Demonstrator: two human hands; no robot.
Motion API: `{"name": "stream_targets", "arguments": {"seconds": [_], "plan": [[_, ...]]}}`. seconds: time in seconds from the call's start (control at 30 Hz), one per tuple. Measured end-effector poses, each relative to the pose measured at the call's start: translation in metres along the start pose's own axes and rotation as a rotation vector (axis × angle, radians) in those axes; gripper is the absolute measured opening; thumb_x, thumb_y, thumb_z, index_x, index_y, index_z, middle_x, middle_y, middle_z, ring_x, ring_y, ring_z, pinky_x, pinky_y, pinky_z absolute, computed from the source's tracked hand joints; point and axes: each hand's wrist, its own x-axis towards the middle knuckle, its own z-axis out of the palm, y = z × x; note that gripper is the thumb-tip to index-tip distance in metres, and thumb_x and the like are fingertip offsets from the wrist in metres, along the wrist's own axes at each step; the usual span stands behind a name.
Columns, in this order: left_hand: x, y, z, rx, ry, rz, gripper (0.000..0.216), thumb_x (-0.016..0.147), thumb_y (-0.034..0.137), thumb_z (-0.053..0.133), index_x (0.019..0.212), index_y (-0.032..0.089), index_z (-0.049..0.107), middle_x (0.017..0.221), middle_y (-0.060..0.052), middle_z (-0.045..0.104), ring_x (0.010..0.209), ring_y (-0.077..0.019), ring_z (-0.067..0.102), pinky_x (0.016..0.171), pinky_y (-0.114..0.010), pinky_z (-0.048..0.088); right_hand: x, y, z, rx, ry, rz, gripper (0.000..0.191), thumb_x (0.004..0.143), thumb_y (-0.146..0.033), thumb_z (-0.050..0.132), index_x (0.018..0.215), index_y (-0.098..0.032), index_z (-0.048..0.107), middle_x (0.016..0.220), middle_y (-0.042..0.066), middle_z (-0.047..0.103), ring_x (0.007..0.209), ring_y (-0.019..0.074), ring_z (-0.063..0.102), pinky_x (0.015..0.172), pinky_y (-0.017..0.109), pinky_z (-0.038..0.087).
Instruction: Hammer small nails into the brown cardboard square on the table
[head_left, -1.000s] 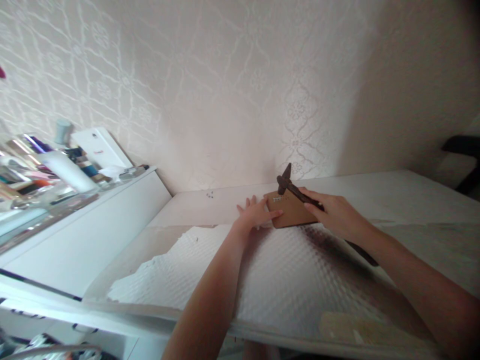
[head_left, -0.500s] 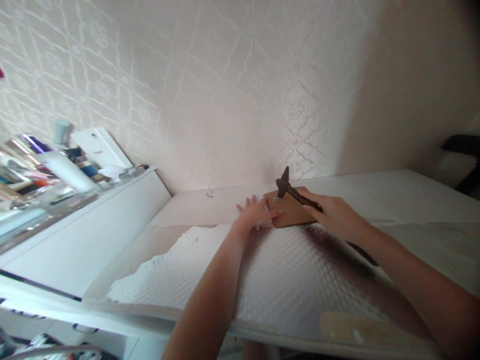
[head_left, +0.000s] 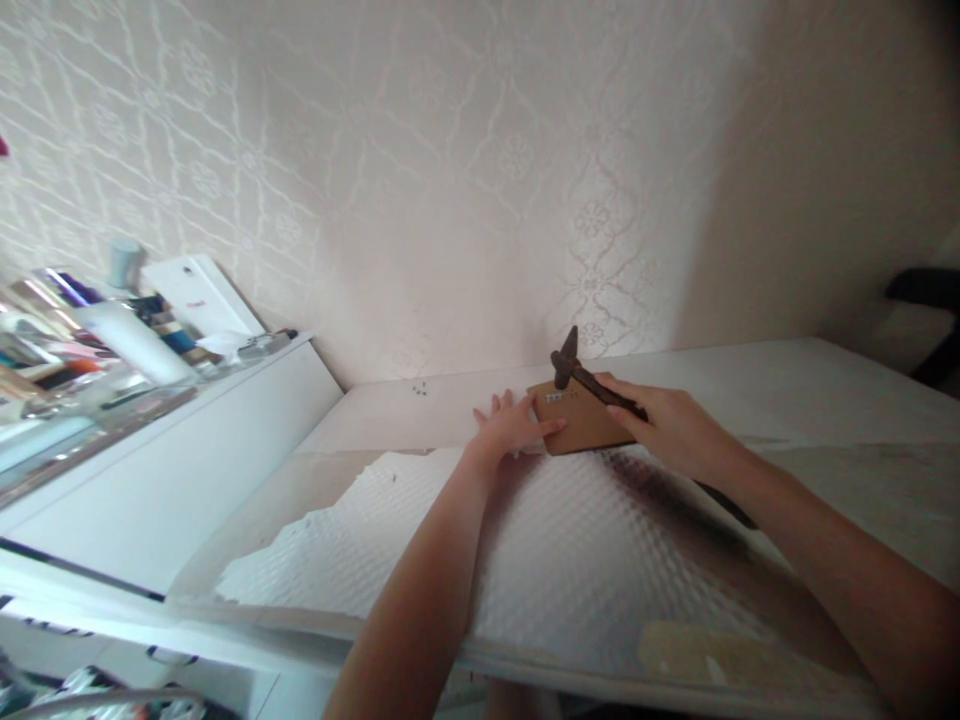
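A small brown board (head_left: 581,424) lies flat on the white table (head_left: 787,390) near the wall. My left hand (head_left: 514,427) rests beside it with fingers spread, the thumb touching the board's left edge. My right hand (head_left: 675,430) grips the dark handle of a rusty hammer (head_left: 576,372). The hammer's head hovers just above the far part of the board, where a row of tiny pale marks shows. A white bubble-textured sheet (head_left: 525,545) covers the table in front of the board, under both forearms.
A white shelf unit (head_left: 187,440) on the left carries bottles, tubes and a white box (head_left: 199,295). Small dark bits (head_left: 420,388) lie on the table by the patterned wall. A dark chair part (head_left: 926,300) shows at far right.
The hammer head has bobbed slightly above the board, dipping a little and coming back. My left hand and the board have stayed in place.
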Motion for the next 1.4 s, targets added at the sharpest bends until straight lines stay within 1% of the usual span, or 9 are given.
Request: {"name": "stream_targets", "arguments": {"seconds": [0.2,0.37,0.53,0.63,0.73,0.93,1.07,1.2,1.4], "plan": [[-0.002,0.0018,-0.002,0.009,-0.006,-0.003,0.089,0.073,0.08,0.023,0.147,0.031,0.017,0.156,-0.011,0.007,0.142,-0.0383,0.004,0.106,-0.068,0.008,0.0005,0.0009,0.0004,-0.018,-0.031,0.01,0.048,0.088,-0.022,0.042,0.136,-0.025,0.048,0.117,0.004,0.065,0.103,0.0257,0.062,0.088,0.037,0.049],[-0.003,0.003,-0.0029,0.006,-0.007,-0.002,0.09,0.072,0.081,0.024,0.146,0.031,0.017,0.156,-0.012,0.007,0.142,-0.0384,0.004,0.105,-0.068,0.007,0.0007,0.002,0.0013,0.013,0.008,0.007,0.047,0.088,-0.023,0.042,0.135,-0.024,0.05,0.117,0.004,0.064,0.106,0.0255,0.061,0.091,0.038,0.048],[-0.0019,0.0026,-0.0023,-0.004,0.004,-0.004,0.09,0.071,0.082,0.024,0.146,0.032,0.018,0.156,-0.012,0.008,0.141,-0.0391,0.004,0.105,-0.069,0.007,0.0003,-0.0006,-0.0001,0.03,-0.034,-0.005,0.049,0.088,-0.02,0.042,0.136,-0.027,0.047,0.121,0.002,0.062,0.105,0.0246,0.061,0.09,0.038,0.048],[-0.0015,0.002,-0.0019,-0.01,0.004,-0.002,0.09,0.071,0.082,0.026,0.146,0.033,0.018,0.156,-0.012,0.008,0.142,-0.0385,0.004,0.105,-0.068,0.006,-0.0001,-0.0004,0.0002,0.029,-0.01,-0.015,0.048,0.088,-0.021,0.042,0.136,-0.026,0.048,0.121,0.003,0.062,0.107,0.0243,0.06,0.092,0.038,0.047],[-0.0022,0.0019,-0.0023,-0.015,0.007,0.004,0.09,0.071,0.082,0.026,0.146,0.033,0.019,0.156,-0.011,0.008,0.142,-0.0388,0.005,0.105,-0.068,0.006,-0.0003,0.0008,0.0009,0.012,-0.01,-0.009,0.048,0.088,-0.022,0.042,0.136,-0.024,0.049,0.119,0.004,0.063,0.104,0.0255,0.061,0.09,0.039,0.048],[-0.0027,0.0017,-0.0024,0.004,-0.01,-0.001,0.089,0.072,0.081,0.023,0.146,0.033,0.015,0.156,-0.01,0.005,0.142,-0.0376,0.003,0.106,-0.067,0.007,0.0007,0.0023,0.001,0.024,0.001,-0.01,0.048,0.088,-0.021,0.043,0.135,-0.026,0.048,0.12,0.003,0.063,0.106,0.0242,0.06,0.091,0.038,0.047],[-0.0015,0.0015,-0.0016,-0.007,-0.002,-0.005,0.09,0.071,0.082,0.025,0.146,0.033,0.017,0.156,-0.011,0.006,0.142,-0.038,0.004,0.106,-0.068,0.006,0.0004,0.0005,0.0001,0.03,-0.043,0.006,0.048,0.088,-0.021,0.043,0.136,-0.023,0.048,0.119,0.005,0.063,0.103,0.0253,0.062,0.089,0.039,0.048],[-0.0013,0.0015,-0.0009,-0.012,0.002,-0.006,0.089,0.071,0.082,0.025,0.146,0.034,0.017,0.156,-0.01,0.006,0.142,-0.0378,0.003,0.106,-0.067,0.006,0.0002,-0.0014,-0.0013,0.036,-0.003,0.006,0.047,0.088,-0.021,0.043,0.134,-0.024,0.05,0.119,0.004,0.063,0.106,0.0242,0.06,0.093,0.038,0.046],[-0.0016,0.0008,-0.0009,0.005,-0.003,-0.01,0.089,0.072,0.081,0.024,0.146,0.033,0.016,0.157,-0.01,0.005,0.142,-0.0371,0.002,0.106,-0.066,0.006,0.0007,-0.0006,-0.0027,0.061,-0.047,0.01,0.048,0.087,-0.023,0.043,0.135,-0.026,0.049,0.118,0.002,0.064,0.102,0.0248,0.062,0.087,0.038,0.049]]}}
